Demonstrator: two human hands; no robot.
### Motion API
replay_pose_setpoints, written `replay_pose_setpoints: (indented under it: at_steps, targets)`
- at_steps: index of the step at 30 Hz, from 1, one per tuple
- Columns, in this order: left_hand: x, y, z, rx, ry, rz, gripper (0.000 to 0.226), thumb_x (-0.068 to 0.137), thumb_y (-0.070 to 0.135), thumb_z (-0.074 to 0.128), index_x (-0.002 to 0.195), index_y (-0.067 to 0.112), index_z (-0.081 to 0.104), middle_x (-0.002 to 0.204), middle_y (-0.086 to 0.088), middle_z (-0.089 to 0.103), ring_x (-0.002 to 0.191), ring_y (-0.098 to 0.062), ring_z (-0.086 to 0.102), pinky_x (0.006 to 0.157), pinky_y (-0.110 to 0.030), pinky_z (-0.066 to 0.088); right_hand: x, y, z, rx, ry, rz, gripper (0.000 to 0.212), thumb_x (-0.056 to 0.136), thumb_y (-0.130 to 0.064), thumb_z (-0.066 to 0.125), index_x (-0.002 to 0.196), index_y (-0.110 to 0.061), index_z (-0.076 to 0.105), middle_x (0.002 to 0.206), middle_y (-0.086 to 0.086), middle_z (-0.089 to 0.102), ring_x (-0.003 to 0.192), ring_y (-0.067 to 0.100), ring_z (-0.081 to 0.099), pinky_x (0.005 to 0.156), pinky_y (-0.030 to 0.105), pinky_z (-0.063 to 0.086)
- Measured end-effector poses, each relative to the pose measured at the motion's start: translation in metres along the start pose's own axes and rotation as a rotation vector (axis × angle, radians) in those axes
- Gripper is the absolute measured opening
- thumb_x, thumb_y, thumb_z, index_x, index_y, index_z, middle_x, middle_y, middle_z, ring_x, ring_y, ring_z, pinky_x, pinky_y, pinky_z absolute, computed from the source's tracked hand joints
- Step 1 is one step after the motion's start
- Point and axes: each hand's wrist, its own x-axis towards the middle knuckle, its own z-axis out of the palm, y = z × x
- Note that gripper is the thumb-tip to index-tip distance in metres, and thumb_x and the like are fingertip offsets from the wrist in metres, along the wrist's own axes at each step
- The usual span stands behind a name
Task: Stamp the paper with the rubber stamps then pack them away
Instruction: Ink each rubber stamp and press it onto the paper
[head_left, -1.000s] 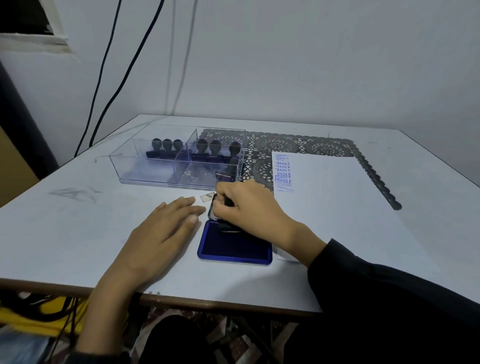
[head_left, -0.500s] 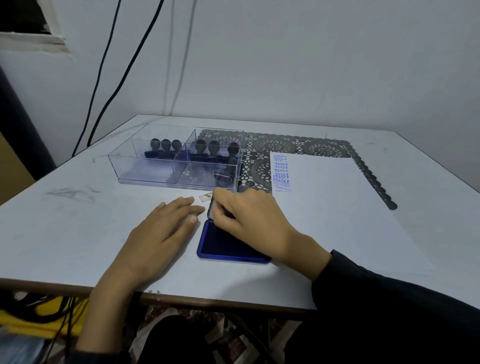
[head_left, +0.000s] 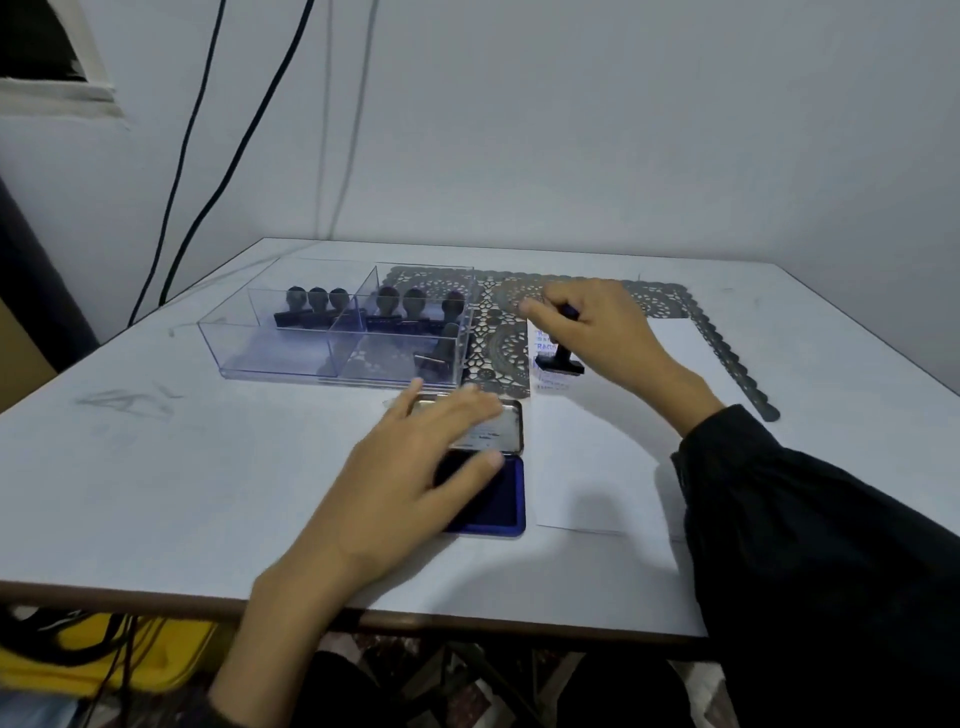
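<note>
**Right hand holds a stamp at the paper, left hand flat over the ink pad**

On my feed the right hand is over the far left corner of the paper. Its fingers are curled and clamped round the handle of a rubber stamp. The stamp stands upright, with its base over the column of blue prints along the paper's left edge. I cannot tell whether the base is pressed down or just above the sheet.

The left hand lies over the open ink pad, which sits toward the near edge of the tabletop, just beside the paper's left edge. Its fingers are straight and spread apart and grip nothing. They reach across the pad's metal lid, and the thumb is over the blue ink surface.

Toward the far left corner stands the clear box, partly on a lace mat. The other stamps stand upright in it: three in the far left compartment, three in the far right, and one in the near right.
</note>
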Motion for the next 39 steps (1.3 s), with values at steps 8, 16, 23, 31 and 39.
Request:
replay_pose_setpoints:
  at_steps: [8, 16, 23, 31, 39]
  targets:
    - [0.028, 0.026, 0.037, 0.266, -0.272, 0.154, 0.072, 0.087, 0.067, 0.025, 0.143, 0.025, 0.041, 0.149, 0.012, 0.038, 0.136, 0.004, 0.028, 0.114, -0.035, -0.019, -0.008, 0.02, 0.02, -0.204, -0.033, 0.011, 0.046, 0.094, -0.032, 0.051, 0.056, -0.021, 0.029, 0.046, -0.002, 0.035, 0.047, 0.015, 0.033, 0.048, 0.028, 0.023]
    - [0.025, 0.024, 0.043, 0.285, -0.287, 0.133, 0.066, 0.091, 0.064, 0.029, 0.141, 0.026, 0.045, 0.148, 0.012, 0.039, 0.136, 0.004, 0.029, 0.113, -0.035, -0.021, -0.006, 0.018, 0.028, -0.251, -0.066, 0.031, 0.044, 0.094, -0.031, 0.049, 0.057, -0.02, 0.029, 0.048, -0.002, 0.037, 0.051, 0.019, 0.036, 0.05, 0.03, 0.027]
    - [0.025, 0.025, 0.045, 0.268, -0.266, 0.115, 0.073, 0.085, 0.067, 0.017, 0.138, 0.028, 0.048, 0.145, 0.014, 0.043, 0.131, 0.004, 0.037, 0.115, -0.035, -0.018, -0.009, 0.015, 0.04, -0.384, -0.008, 0.093, 0.038, 0.094, -0.027, 0.044, 0.06, -0.017, 0.032, 0.049, -0.003, 0.034, 0.045, 0.012, 0.028, 0.045, 0.027, 0.019]
    - [0.029, 0.026, 0.043, 0.308, -0.283, 0.134, 0.078, 0.082, 0.068, 0.012, 0.137, 0.027, 0.05, 0.143, 0.013, 0.045, 0.131, 0.001, 0.039, 0.114, -0.033, -0.019, -0.023, 0.006, 0.042, -0.447, 0.091, 0.039, 0.031, 0.095, -0.024, 0.045, 0.065, -0.019, 0.036, 0.047, -0.005, 0.026, 0.048, 0.022, 0.033, 0.045, 0.028, 0.013]
    - [0.021, 0.017, 0.031, 0.142, -0.185, 0.13, 0.065, 0.089, 0.065, 0.025, 0.135, 0.027, 0.051, 0.139, 0.018, 0.048, 0.128, 0.009, 0.038, 0.118, -0.035, -0.008, -0.019, 0.009, 0.039, -0.356, 0.054, 0.129, 0.038, 0.095, -0.03, 0.043, 0.061, -0.016, 0.033, 0.052, -0.001, 0.038, 0.056, 0.025, 0.041, 0.047, 0.03, 0.021]
